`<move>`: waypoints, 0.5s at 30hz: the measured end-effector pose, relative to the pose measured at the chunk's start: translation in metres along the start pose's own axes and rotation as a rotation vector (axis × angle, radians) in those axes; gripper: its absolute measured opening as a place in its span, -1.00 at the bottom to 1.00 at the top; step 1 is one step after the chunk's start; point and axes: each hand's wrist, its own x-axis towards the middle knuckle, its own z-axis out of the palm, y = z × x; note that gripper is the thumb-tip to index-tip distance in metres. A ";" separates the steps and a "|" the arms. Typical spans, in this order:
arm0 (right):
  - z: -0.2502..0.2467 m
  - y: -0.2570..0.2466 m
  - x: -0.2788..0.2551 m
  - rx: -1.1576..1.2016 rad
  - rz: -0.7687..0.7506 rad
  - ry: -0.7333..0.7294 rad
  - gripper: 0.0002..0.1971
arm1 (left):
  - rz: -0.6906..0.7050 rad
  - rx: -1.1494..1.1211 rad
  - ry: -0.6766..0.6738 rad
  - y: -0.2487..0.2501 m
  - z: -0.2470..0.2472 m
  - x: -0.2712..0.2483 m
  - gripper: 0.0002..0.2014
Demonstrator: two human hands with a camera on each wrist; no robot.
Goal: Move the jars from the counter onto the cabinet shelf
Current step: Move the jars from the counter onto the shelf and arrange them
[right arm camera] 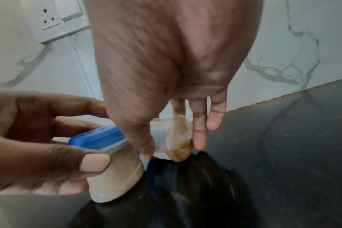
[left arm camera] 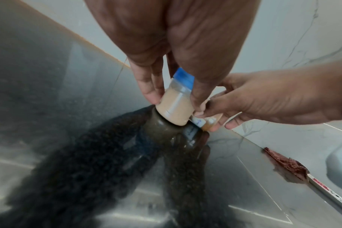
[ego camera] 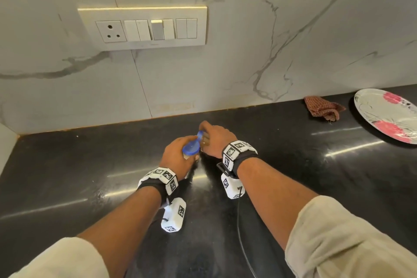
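Note:
Two small clear jars sit close together at the middle of the black counter [ego camera: 67, 176]. My left hand [ego camera: 176, 157] grips from above the jar of beige powder [left arm camera: 175, 103] with the blue lid [ego camera: 191, 148]. This jar leans, and its base touches the counter. My right hand [ego camera: 215, 140] holds the jar of brown powder [right arm camera: 178, 138] between thumb and fingers. It is tilted hard, its base edge at the counter just behind the beige jar. Part of its blue lid [ego camera: 200, 135] shows between my hands. The two hands almost touch.
A marble backsplash runs close behind the jars, with a switch and socket panel [ego camera: 142, 27] above. A crumpled brown checked cloth [ego camera: 322, 108] and a flowered plate [ego camera: 388, 115] lie at the back right. No cabinet shelf is in view.

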 end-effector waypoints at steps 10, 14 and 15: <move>-0.036 0.017 -0.069 0.607 0.053 0.282 -0.31 | 0.156 -0.011 0.076 0.030 -0.028 -0.019 -0.47; -0.087 0.009 -0.118 0.704 -0.061 0.397 -0.43 | 0.297 -0.075 0.148 0.093 -0.050 -0.025 -0.51; -0.102 0.007 -0.131 0.703 -0.087 0.424 -0.44 | 0.338 -0.078 0.158 0.112 -0.055 -0.028 -0.53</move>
